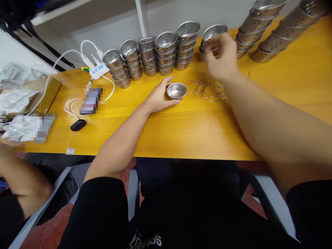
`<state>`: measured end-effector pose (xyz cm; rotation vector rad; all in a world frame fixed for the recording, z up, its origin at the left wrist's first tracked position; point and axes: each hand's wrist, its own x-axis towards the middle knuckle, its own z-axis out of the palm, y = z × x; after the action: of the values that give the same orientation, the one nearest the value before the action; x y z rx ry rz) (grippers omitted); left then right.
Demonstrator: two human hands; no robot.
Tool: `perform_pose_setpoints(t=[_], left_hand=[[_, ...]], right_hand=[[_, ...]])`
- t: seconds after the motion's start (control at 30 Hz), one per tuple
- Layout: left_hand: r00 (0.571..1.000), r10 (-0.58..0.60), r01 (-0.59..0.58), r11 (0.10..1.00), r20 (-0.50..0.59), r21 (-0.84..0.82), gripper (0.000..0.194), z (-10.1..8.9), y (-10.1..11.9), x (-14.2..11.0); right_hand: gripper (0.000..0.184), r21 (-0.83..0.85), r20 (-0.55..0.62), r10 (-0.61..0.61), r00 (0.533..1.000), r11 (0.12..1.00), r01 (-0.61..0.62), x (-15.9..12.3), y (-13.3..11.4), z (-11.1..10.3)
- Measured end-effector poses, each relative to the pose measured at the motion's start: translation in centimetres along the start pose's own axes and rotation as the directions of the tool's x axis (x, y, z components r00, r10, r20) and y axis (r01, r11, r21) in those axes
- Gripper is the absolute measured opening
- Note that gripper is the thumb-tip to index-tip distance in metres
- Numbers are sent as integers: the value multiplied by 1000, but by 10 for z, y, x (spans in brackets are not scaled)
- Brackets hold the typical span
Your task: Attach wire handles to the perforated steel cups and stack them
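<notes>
A small perforated metal cup stands upright on the wooden table, its open top facing up. My left hand curls around the cup's left side, with the thumb at its near edge and the fingers behind it. My right hand is in front of a short stack of perforated cups, its thumb and fingers drawn together. Whatever is between those fingertips is too small or blurred to make out. Under the right forearm lies a loose pile of thin bent metal wires, partly covered by the arm.
Several stacks of perforated cups line the table's back, with tall leaning stacks at right. Leftward are a power strip, white cables, a phone, a black case and plastic bags. Another person's arm is at far left.
</notes>
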<state>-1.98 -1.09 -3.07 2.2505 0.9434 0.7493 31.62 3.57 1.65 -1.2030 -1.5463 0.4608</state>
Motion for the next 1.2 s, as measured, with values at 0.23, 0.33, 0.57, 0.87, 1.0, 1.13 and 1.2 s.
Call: perform_pose_setpoints(t=[0.23, 0.33, 0.57, 0.87, 1.0, 1.13, 1.2], left_hand=[[996, -84, 85, 995, -10, 42, 116, -8, 30, -7], [996, -87, 87, 995, 0, 45, 115, -9, 31, -7], [998, -65, 64, 996, 10, 67, 115, -7, 21, -5], [1000, -17, 20, 988, -23, 154, 108, -14, 25, -2], [999, -34, 37, 987, -22, 157, 101, -14, 32, -4], [999, -43, 45, 988, -14, 151, 97, -14, 37, -5], [999, -46, 45, 990, 1, 135, 100, -14, 39, -6]], right_hand=[[60, -474, 37, 188, 982, 868, -148, -8, -19, -35], [39, -533, 4, 210, 978, 827, -176, -9, -27, -33], [54, -568, 23, 257, 966, 799, -199, -14, -50, -33], [36, -701, 74, 237, 969, 703, -118, -13, -54, -36], [29, -559, -21, 161, 987, 816, -146, -16, -57, -36], [24, -552, -58, 52, 997, 831, -75, -15, -51, -34], [23, -516, -111, -52, 992, 857, -13, -10, -39, -30]])
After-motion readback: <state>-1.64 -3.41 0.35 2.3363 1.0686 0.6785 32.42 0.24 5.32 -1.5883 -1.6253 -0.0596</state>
